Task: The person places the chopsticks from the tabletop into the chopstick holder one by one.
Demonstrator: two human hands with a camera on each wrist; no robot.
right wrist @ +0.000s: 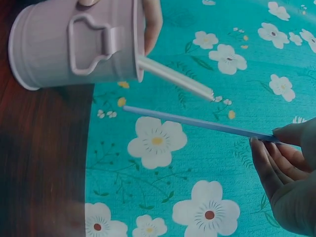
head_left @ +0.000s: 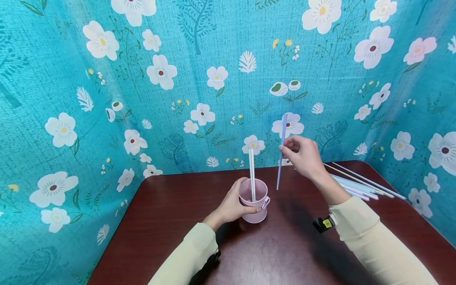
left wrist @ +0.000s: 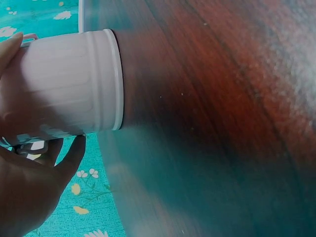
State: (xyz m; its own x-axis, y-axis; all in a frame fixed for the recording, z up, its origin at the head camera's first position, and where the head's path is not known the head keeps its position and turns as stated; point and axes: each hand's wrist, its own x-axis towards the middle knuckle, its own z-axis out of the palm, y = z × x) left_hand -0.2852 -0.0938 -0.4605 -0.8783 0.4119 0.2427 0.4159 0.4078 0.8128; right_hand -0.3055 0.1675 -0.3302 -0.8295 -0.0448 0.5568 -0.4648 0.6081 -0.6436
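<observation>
A small pink metal bucket [head_left: 254, 216] with a side handle [right wrist: 91, 45] stands upright on the table. My left hand [head_left: 232, 204] grips its side, fingers behind and thumb across the front. A few white straws [head_left: 252, 170] rise out of it, leaning against the rim. To the bucket's right, my right hand [head_left: 302, 155] pinches a blue straw [head_left: 284, 128] between thumb and fingers. This straw hangs nearly upright in the air, its lower end apart from the bucket and above the tabletop. In the right wrist view the blue straw [right wrist: 197, 122] lies beside the white ones.
Loose straws [head_left: 356, 185] in white, pale blue and cream lie in a pile at the table's right, partly behind my right forearm. The dark red-brown table [head_left: 160, 221] meets a turquoise flowered cloth [head_left: 199, 150] at the back and sides.
</observation>
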